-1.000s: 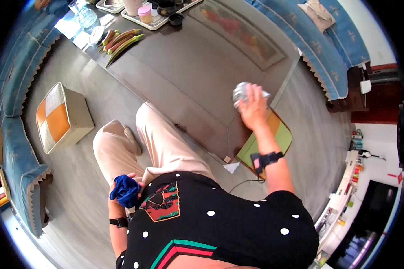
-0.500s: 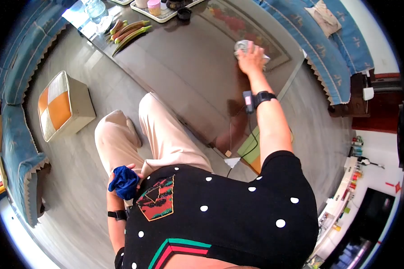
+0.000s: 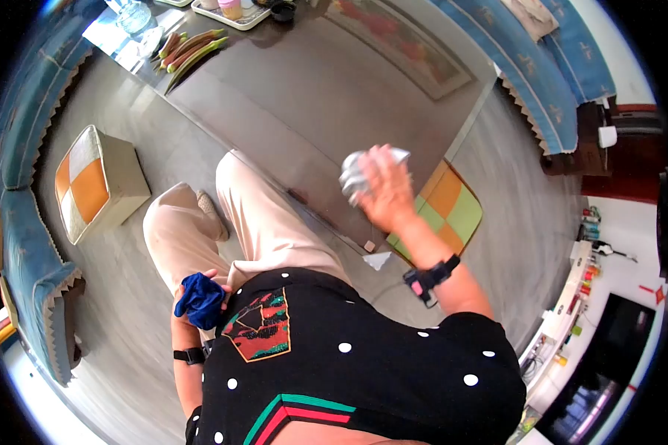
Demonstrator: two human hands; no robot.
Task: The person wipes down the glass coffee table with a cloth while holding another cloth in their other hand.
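Under my right hand (image 3: 390, 191) is a crumpled grey-white cloth (image 3: 356, 175), pressed on the glossy dark table (image 3: 274, 96) near its front right part. The fingers are curled over the cloth and slightly blurred. A bunched dark blue cloth (image 3: 200, 300) rests in my left hand (image 3: 221, 282), by my lap at the lower left. Only some of that hand's fingers show around the blue cloth. Both wrists wear black straps.
Okra-like pods (image 3: 189, 53) lie at the table's far left, near a glass jug (image 3: 131, 16) and a tray (image 3: 234, 21) with cups. A checkered stool (image 3: 100, 185) stands left; another (image 3: 449, 211) sits by the table's right corner. Blue sofas flank both sides.
My right hand went far across the table with the grey-white cloth, then came back toward me and to the left. My left hand keeps the blue cloth at my lap.
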